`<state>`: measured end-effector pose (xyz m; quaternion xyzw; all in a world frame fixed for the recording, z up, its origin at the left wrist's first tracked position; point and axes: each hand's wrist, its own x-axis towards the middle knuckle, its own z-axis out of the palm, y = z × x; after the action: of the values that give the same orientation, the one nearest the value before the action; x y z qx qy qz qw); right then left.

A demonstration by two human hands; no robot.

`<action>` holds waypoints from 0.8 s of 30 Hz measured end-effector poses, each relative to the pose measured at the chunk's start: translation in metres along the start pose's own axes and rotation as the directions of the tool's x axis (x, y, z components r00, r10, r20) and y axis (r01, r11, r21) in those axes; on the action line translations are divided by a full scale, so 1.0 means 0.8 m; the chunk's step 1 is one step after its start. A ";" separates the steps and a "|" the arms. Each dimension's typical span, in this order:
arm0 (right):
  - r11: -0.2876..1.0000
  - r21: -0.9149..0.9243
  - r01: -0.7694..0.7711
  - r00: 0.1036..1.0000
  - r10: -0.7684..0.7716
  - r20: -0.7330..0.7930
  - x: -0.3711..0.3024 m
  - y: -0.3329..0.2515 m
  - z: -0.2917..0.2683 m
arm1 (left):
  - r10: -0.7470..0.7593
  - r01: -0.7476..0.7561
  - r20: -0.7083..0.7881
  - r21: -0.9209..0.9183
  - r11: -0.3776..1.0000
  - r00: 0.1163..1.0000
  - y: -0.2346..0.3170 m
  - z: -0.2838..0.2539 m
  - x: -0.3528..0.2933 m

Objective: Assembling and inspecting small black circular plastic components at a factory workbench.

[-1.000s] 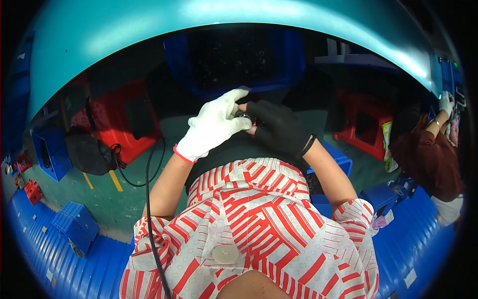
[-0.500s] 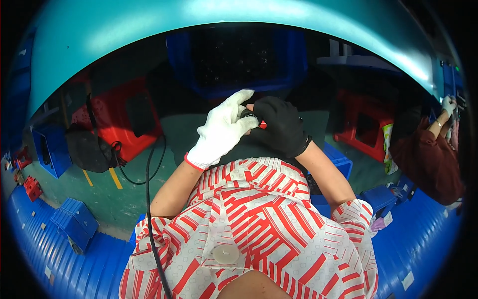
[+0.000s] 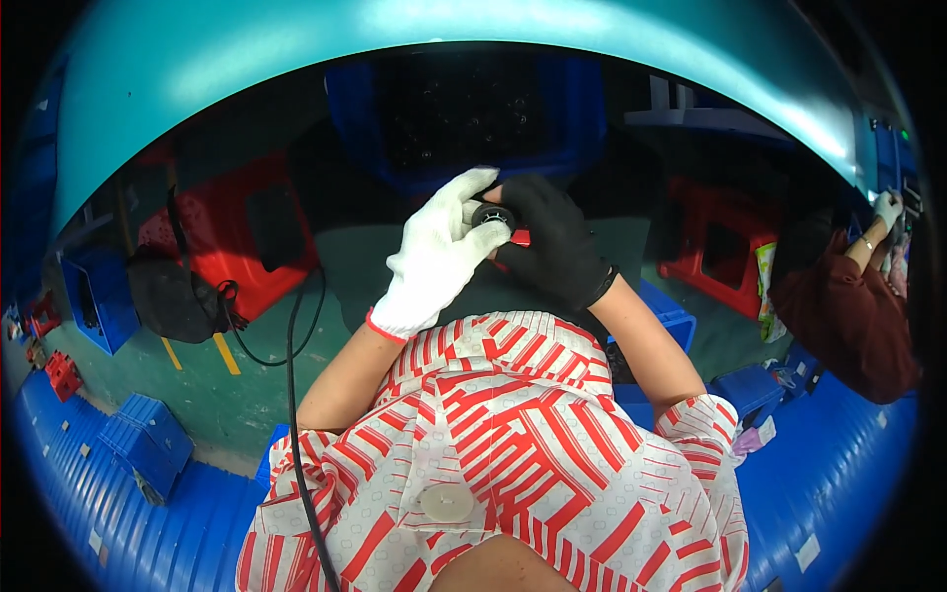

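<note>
My left hand (image 3: 434, 259), in a white knit glove with a red cuff, is closed around a small black round part (image 3: 490, 214). The part's ringed, spoked face shows between thumb and fingers. My right hand (image 3: 554, 244), in a black glove with a bare fingertip showing, is closed beside it. A small red piece (image 3: 521, 237) sticks out from the right hand toward the round part; most of it is hidden, so its kind cannot be told. Both hands meet in front of my striped shirt.
Beyond my hands, a blue crate (image 3: 395, 181) holds many small dark parts beneath a teal tabletop (image 3: 296, 59). Red stools stand left (image 3: 247, 296) and right (image 3: 730, 281). A black cable (image 3: 292, 395) hangs at my left. Another person (image 3: 848, 316) works at far right.
The black round part has turned so its spoked face shows more fully. More of the red piece is visible. My hands have shifted only slightly.
</note>
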<state>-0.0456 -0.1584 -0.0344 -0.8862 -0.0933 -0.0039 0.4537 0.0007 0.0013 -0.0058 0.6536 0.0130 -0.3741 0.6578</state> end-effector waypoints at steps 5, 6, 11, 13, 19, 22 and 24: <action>0.986 -0.159 0.044 0.999 -0.041 0.026 -0.004 0.001 0.003 | -0.037 0.042 -0.037 0.153 0.987 0.999 0.006 0.000 0.000; 0.981 -0.184 0.061 0.998 -0.058 0.019 -0.005 0.002 0.004 | -0.037 0.042 -0.037 0.154 0.987 0.999 0.004 -0.001 0.002; 0.995 -0.097 -0.012 1.000 0.014 0.019 -0.007 -0.002 0.006 | -0.140 0.131 0.056 0.145 0.981 0.988 -0.005 -0.009 0.010; 0.997 -0.021 -0.069 0.997 0.069 0.015 -0.005 -0.003 0.006 | -0.136 0.129 0.098 0.073 0.989 0.986 -0.006 -0.013 0.012; 0.982 0.179 -0.062 0.994 0.044 0.100 -0.005 0.011 -0.007 | -0.091 0.104 0.180 -0.065 0.992 0.979 -0.007 -0.017 0.010; 0.984 0.164 -0.073 0.997 0.066 0.047 -0.008 0.008 -0.008 | -0.075 0.109 0.172 -0.196 0.974 0.982 -0.012 -0.017 0.005; 0.990 0.131 -0.054 0.998 0.052 0.021 -0.008 0.005 -0.007 | -0.092 0.133 0.171 -0.244 0.961 0.981 -0.014 -0.018 0.004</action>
<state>-0.0504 -0.1663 -0.0350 -0.8567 -0.0738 0.0219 0.5101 0.0045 0.0139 -0.0190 0.5304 0.0460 -0.4568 0.7126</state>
